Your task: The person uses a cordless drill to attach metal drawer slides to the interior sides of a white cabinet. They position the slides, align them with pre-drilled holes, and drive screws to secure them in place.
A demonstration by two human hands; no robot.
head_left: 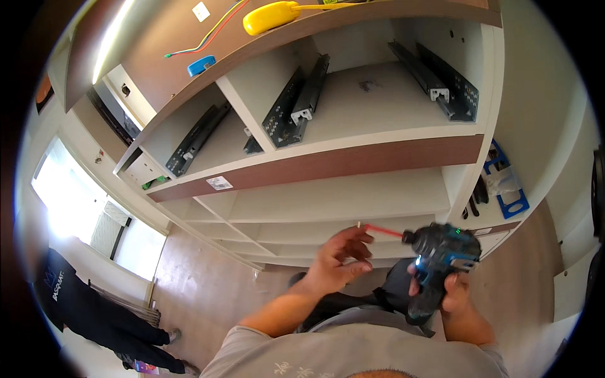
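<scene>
A dark cordless impact driver with blue parts is in my right hand, which is wrapped round its handle. From its chuck a long red bit points left, with a small pale piece, perhaps a screw, at its tip. My left hand is beside that tip, fingers loosely bent and thumb apart; whether a fingertip touches the bit I cannot tell. In front of me stands a white cabinet with a brown strip across it. Dark metal drawer runners are set inside its upper compartments.
On the brown top are a yellow tool, a small blue object and coloured wires. A blue tray and dark-handled tools lie at the cabinet's right. Another person in dark clothes stands at the lower left.
</scene>
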